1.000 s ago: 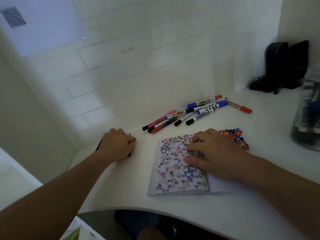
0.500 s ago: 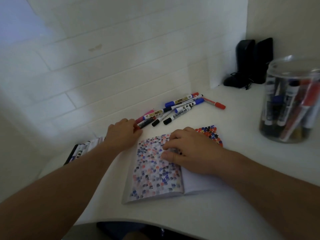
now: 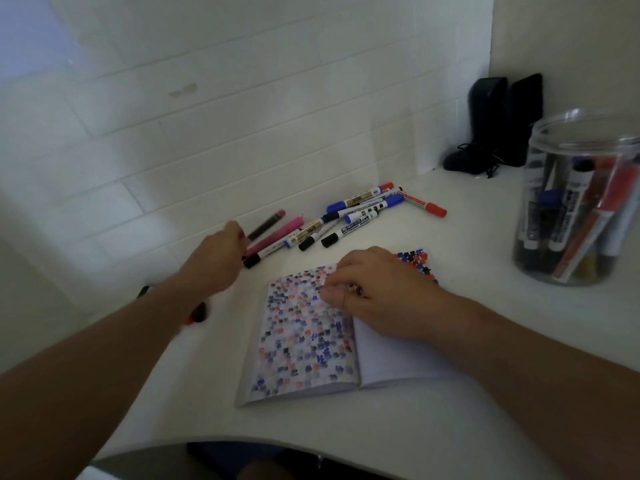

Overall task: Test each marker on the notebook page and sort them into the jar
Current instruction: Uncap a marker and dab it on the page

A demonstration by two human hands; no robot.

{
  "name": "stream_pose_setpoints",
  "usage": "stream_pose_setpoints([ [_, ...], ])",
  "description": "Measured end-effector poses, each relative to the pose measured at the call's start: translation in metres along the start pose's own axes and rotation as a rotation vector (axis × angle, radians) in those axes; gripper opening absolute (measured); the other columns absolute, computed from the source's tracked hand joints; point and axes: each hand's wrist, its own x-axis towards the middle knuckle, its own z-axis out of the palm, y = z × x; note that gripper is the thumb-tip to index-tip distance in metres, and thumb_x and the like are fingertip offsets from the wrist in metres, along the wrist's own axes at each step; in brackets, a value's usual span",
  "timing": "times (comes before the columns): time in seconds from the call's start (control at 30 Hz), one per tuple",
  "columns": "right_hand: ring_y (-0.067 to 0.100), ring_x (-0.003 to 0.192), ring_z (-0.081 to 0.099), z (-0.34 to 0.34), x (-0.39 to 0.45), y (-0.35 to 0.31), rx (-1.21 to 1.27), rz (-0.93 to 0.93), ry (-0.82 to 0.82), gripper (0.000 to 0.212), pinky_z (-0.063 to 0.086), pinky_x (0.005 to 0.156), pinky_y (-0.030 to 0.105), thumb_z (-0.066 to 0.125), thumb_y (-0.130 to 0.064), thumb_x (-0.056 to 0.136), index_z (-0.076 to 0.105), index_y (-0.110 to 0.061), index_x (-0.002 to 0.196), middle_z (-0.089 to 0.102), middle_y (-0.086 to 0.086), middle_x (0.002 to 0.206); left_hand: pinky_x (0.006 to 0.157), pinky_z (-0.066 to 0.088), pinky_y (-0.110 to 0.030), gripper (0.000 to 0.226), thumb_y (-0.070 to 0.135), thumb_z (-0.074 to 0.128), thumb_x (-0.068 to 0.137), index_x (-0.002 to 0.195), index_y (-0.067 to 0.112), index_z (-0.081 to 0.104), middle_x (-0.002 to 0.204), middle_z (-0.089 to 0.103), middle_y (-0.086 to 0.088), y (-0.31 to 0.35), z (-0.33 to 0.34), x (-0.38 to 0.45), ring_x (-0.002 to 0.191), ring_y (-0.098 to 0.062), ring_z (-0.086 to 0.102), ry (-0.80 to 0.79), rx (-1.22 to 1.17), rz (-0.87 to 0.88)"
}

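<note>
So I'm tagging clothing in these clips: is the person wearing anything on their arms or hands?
Nothing shows. Both forearms are bare to the frame's edge, with no sleeves in view. The left hand and right hand have no gloves, and no rings, watch or bands are visible, though the left hand is motion-blurred.

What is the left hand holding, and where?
The left hand grips a dark marker by its lower end. The right hand holds nothing; it presses on the notebook.
</note>
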Motion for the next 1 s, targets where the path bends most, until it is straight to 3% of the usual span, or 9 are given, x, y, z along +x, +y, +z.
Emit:
stream_pose_setpoints([
  [0.1, 0.001, 0.101, 0.056, -0.005, 0.005, 0.003, 0.224, 0.084, 0.177, 0.05, 0.048, 0.086, 0.029, 0.044, -0.067, 0.096, 0.066, -0.037, 0.129, 0.063, -0.017, 0.112, 0.064, 0.046, -0.031, 0.014, 0.025, 0.038, 0.109, 0.12, 0.024, 0.047, 0.095, 0.066, 0.002, 0.036, -0.024, -0.013, 0.079, -0.018, 0.062, 0.016, -0.281, 0.1],
  [0.23, 0.005, 0.074, 0.067, -0.017, 0.004, 0.001, 0.763, 0.233, 0.342, 0.062, 0.053, 0.067, 0.027, 0.055, -0.068, 0.084, 0.047, -0.048, 0.143, 0.074, -0.005, 0.088, 0.074, 0.041, -0.022, 0.029, 0.023, 0.038, 0.11, 0.133, 0.033, 0.051, 0.099, 0.058, 0.02, 0.107, -0.024, -0.041, 0.09, 0.0, 0.055, -0.144, -0.344, 0.489],
  [0.33, 0.01, 0.062, 0.059, -0.02, -0.003, 0.003, 1.028, 0.246, 0.346, 0.041, 0.051, 0.062, 0.029, 0.056, -0.063, 0.083, 0.065, -0.052, 0.121, 0.066, 0.001, 0.071, 0.085, 0.052, -0.032, 0.028, 0.027, 0.042, 0.109, 0.134, 0.028, 0.054, 0.107, 0.063, 0.017, 0.133, -0.005, -0.051, 0.1, -0.006, 0.061, -0.219, -0.45, 0.714],
  [0.43, 0.011, 0.068, 0.06, -0.019, -0.004, 0.007, 1.008, 0.291, 0.356, 0.02, 0.052, 0.069, 0.033, 0.057, -0.048, 0.098, 0.073, -0.045, 0.11, 0.067, 0.002, 0.077, 0.084, 0.054, -0.036, 0.024, 0.028, 0.045, 0.108, 0.128, 0.032, 0.057, 0.105, 0.067, 0.017, 0.136, 0.018, -0.048, 0.097, -0.005, 0.064, -0.189, -0.522, 0.725],
  [0.6, 0.025, 0.072, 0.059, -0.015, 0.0, 0.015, 0.942, 0.338, 0.291, 0.024, 0.047, 0.07, 0.045, 0.05, -0.036, 0.105, 0.067, -0.042, 0.122, 0.066, 0.013, 0.083, 0.074, 0.055, -0.038, 0.03, 0.045, 0.042, 0.106, 0.134, 0.048, 0.052, 0.095, 0.068, 0.025, 0.127, 0.037, -0.039, 0.081, -0.002, 0.066, -0.182, -0.536, 0.732],
  [0.77, 0.026, 0.066, 0.056, -0.025, 0.0, 0.016, 1.074, 0.332, 0.265, 0.028, 0.044, 0.059, 0.035, 0.048, -0.036, 0.104, 0.068, -0.03, 0.123, 0.063, 0.01, 0.078, 0.066, 0.054, -0.043, 0.041, 0.046, 0.053, 0.099, 0.133, 0.046, 0.032, 0.077, 0.06, 0.001, 0.112, 0.036, -0.031, 0.066, -0.012, 0.058, -0.263, -0.611, 0.603],
  [0.87, 0.021, 0.058, 0.053, -0.039, -0.003, 0.017, 1.106, 0.386, 0.252, 0.028, 0.043, 0.049, 0.027, 0.058, -0.038, 0.09, 0.076, -0.017, 0.098, 0.058, 0.01, 0.072, 0.066, 0.054, -0.047, 0.039, 0.03, 0.061, 0.091, 0.12, 0.041, 0.036, 0.078, 0.057, 0.0, 0.1, 0.036, -0.027, 0.067, -0.012, 0.054, -0.312, -0.597, 0.52],
  [0.93, 0.018, 0.053, 0.048, -0.042, -0.005, 0.018, 1.039, 0.395, 0.223, 0.018, 0.04, 0.045, 0.025, 0.065, -0.028, 0.083, 0.073, -0.016, 0.074, 0.054, 0.009, 0.065, 0.068, 0.055, -0.044, 0.028, 0.034, 0.062, 0.088, 0.109, 0.047, 0.05, 0.079, 0.059, 0.007, 0.097, 0.037, -0.025, 0.068, -0.008, 0.055, -0.339, -0.494, 0.549],
  [1.0, 0.016, 0.049, 0.046, -0.039, -0.007, 0.017, 0.878, 0.378, 0.173, 0.017, 0.039, 0.044, 0.023, 0.071, -0.018, 0.087, 0.069, -0.014, 0.071, 0.052, 0.008, 0.059, 0.065, 0.053, -0.036, 0.015, 0.045, 0.063, 0.088, 0.102, 0.051, 0.062, 0.08, 0.062, 0.018, 0.098, 0.037, -0.026, 0.07, -0.002, 0.056, -0.349, -0.414, 0.605],
])
